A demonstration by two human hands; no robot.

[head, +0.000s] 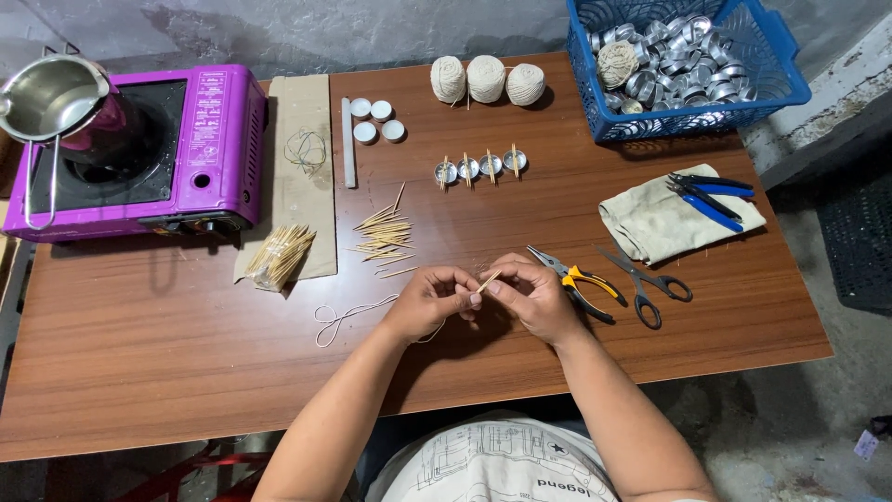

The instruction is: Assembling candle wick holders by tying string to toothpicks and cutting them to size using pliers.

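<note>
My left hand (429,299) and my right hand (535,296) meet above the front middle of the brown table (167,353). Together they pinch a small wooden stick (489,280) between the fingertips. A white string (346,316) trails from my left hand onto the table, ending in a loop. Loose wooden sticks (383,240) lie just beyond my left hand. Further back, a row of several small metal cups (479,167) each carries a stick across its top.
A purple portable stove (200,139) with a steel pot (51,98) stands far left. Bundled sticks (279,256) lie on cardboard. Three string balls (486,79), white wax discs (376,121), a blue basket (683,65) of metal cups, pliers (581,279), scissors (646,284) and a cloth (664,223) with blue pliers.
</note>
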